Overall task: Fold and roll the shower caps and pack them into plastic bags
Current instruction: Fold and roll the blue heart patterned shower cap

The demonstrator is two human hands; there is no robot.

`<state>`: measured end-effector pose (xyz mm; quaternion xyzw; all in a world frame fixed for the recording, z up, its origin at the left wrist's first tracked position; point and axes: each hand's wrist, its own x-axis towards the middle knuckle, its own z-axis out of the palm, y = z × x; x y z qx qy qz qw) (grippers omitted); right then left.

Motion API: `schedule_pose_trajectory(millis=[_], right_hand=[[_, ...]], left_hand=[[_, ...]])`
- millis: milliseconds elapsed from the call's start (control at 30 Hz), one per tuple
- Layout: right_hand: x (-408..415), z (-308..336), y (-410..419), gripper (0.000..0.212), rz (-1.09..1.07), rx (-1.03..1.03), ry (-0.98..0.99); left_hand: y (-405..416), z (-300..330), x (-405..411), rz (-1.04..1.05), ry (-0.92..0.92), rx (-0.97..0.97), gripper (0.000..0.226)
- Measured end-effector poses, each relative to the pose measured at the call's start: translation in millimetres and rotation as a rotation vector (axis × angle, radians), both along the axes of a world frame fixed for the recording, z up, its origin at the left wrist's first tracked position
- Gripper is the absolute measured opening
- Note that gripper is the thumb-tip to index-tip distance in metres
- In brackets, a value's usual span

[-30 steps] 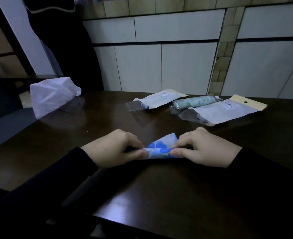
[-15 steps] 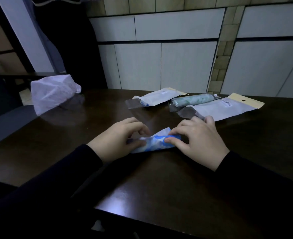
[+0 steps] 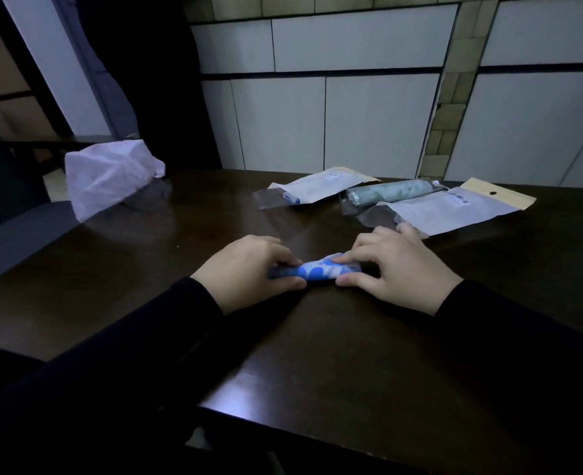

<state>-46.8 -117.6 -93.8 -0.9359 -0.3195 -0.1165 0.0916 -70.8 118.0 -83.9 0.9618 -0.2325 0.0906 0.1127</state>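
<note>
With the loose flap seen a second ago now wound in, the left hand [image 3: 249, 269] and right hand [image 3: 391, 265] are pinching, fingers curled, the soft blue-and-white spotted plastic shower cap [image 3: 317, 270] lying between them as a tight cylinder, nearly ready for the flat clear-and-white plastic bag [image 3: 447, 210] just beyond the right hand.

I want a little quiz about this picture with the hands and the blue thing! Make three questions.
1. True or false: both hands hold the blue shower cap.
2. What lies rolled up inside the clear bag at the far side of the table? A) a green shower cap B) a spoon C) a sock
3. Fill in: the white crumpled bag lies to the ____ of the hands.

Key
1. True: the left hand and right hand pinch its ends.
2. A, the green shower cap.
3. Left.
</note>
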Motion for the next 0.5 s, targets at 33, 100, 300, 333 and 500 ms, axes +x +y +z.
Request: schedule_pose_trajectory(millis=[33,100,300,333,500], right_hand=[[0.3,1.6,-0.3,0.037,0.019,0.013,0.021],[-0.2,4.4,0.1,0.029,0.047,0.055,0.091],[-3.6,-5.0,5.0,0.013,-0.050,0.272,0.218],[-3.9,-8.4,5.7,0.012,-0.064,0.284,0.148],[-4.5,-8.1,4.0,0.016,0.007,0.190,-0.139]], left_hand=[[0.9,0.7,-0.3,-0.015,0.015,0.002,0.036],[2.2,2.1,-3.5,-0.050,0.062,-0.032,0.034],[-2.2,7.7,-1.7,-0.004,0.223,-0.001,0.028],[-3.5,8.8,-2.1,0.005,0.236,-0.037,0.025],[-6.9,10.2,-2.4,0.033,0.169,-0.051,0.014]])
